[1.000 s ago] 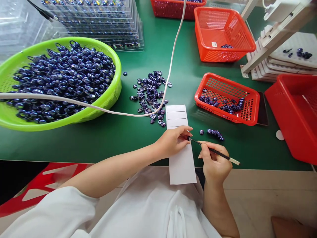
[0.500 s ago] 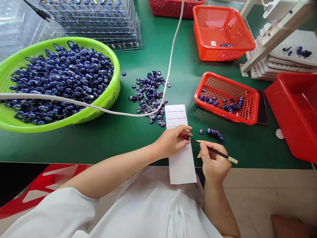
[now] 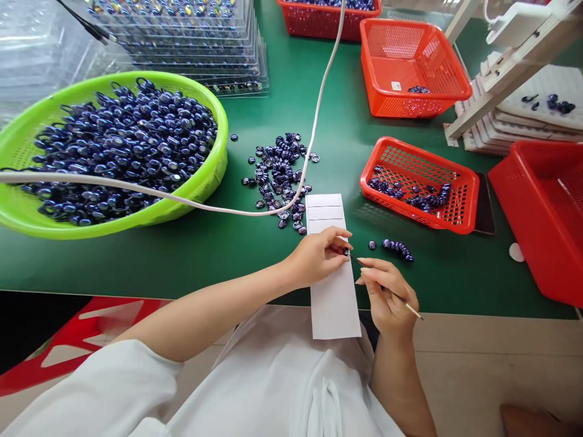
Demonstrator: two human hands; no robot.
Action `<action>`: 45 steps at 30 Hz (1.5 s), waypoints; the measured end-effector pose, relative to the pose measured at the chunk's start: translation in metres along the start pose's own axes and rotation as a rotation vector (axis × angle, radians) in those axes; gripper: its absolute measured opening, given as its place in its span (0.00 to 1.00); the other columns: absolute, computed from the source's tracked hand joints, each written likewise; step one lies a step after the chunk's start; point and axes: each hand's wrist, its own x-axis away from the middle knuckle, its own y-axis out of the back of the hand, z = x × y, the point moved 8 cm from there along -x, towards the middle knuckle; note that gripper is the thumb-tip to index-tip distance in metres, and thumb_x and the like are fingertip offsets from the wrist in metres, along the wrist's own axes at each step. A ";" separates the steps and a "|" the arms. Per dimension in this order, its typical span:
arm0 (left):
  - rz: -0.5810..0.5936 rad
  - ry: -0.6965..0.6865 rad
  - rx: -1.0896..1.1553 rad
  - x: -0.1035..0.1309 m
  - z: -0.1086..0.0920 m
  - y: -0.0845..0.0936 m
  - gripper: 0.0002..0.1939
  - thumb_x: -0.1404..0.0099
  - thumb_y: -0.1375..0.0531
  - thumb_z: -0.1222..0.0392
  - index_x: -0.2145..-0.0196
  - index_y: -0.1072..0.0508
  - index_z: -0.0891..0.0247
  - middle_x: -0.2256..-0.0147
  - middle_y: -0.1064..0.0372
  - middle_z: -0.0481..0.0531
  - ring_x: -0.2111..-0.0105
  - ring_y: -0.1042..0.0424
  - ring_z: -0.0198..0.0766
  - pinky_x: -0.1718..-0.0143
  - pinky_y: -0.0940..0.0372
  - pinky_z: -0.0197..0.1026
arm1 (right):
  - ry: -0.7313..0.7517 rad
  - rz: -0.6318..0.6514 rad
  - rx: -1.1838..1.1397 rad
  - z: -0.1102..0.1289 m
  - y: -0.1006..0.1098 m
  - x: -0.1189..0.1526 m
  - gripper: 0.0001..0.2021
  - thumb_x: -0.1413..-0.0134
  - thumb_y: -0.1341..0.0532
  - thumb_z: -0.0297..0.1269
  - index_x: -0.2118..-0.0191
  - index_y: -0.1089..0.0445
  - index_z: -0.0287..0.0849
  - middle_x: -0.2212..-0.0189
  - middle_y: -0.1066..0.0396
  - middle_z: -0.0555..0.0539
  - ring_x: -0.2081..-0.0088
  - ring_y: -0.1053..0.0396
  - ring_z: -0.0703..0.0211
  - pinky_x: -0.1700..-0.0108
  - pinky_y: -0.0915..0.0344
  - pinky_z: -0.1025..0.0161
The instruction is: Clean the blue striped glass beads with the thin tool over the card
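Observation:
Between its fingertips, my left hand point(image 3: 316, 256) pinches a small shiny dark-blue bead point(image 3: 347, 252) above a white paper strip point(image 3: 334, 309) with ruled lines. In my right hand point(image 3: 390, 297) is a thin pen-like tool point(image 3: 413, 310), dark along the shaft and pale at the rear end. Its tip meets the bead or lies very close to it; the exact contact is too small to make out. To the right on the green table lie a single bead point(image 3: 372, 245) and a curved row of beads point(image 3: 398, 249).
A heap of loose beads point(image 3: 277, 173) lies beyond the paper, crossed by a white cable point(image 3: 237, 212). At left stands a green basket point(image 3: 223, 139) full of dark-blue pieces. Red baskets point(image 3: 371, 189) and a red bin point(image 3: 532, 224) stand right; clear trays point(image 3: 195, 48) are stacked behind.
My right hand has shifted slightly left and turned, so the tool now points more steeply. The left hand keeps its pinch on the bead. The whole view has moved a little.

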 end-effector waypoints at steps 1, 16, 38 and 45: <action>-0.002 -0.008 -0.008 0.000 -0.001 0.000 0.21 0.39 0.38 0.71 0.49 0.34 0.65 0.58 0.23 0.58 0.59 0.23 0.37 0.53 0.27 0.44 | 0.008 0.010 0.007 0.001 -0.001 0.000 0.15 0.41 0.39 0.22 0.56 0.23 0.50 0.52 0.25 0.47 0.65 0.24 0.61 0.69 0.25 0.61; 0.004 -0.138 -0.245 0.003 -0.008 -0.001 0.23 0.38 0.41 0.69 0.45 0.34 0.64 0.57 0.22 0.55 0.61 0.22 0.36 0.54 0.25 0.40 | -0.119 -0.301 -0.019 -0.006 0.014 0.003 0.08 0.41 0.35 0.29 0.57 0.24 0.48 0.57 0.22 0.48 0.74 0.26 0.65 0.72 0.27 0.63; 0.001 -0.095 -0.186 0.004 -0.005 -0.003 0.23 0.38 0.40 0.69 0.45 0.33 0.64 0.57 0.22 0.56 0.60 0.22 0.37 0.53 0.25 0.42 | -0.299 -0.238 0.155 -0.014 0.012 0.005 0.05 0.41 0.35 0.37 0.61 0.23 0.44 0.67 0.23 0.49 0.76 0.28 0.66 0.74 0.30 0.66; 0.016 -0.065 -0.121 0.004 -0.003 -0.003 0.24 0.39 0.40 0.70 0.44 0.33 0.65 0.57 0.23 0.56 0.59 0.22 0.36 0.53 0.26 0.42 | -0.316 -0.276 0.132 -0.014 0.013 0.005 0.05 0.42 0.34 0.38 0.62 0.23 0.44 0.70 0.24 0.50 0.77 0.28 0.66 0.73 0.29 0.67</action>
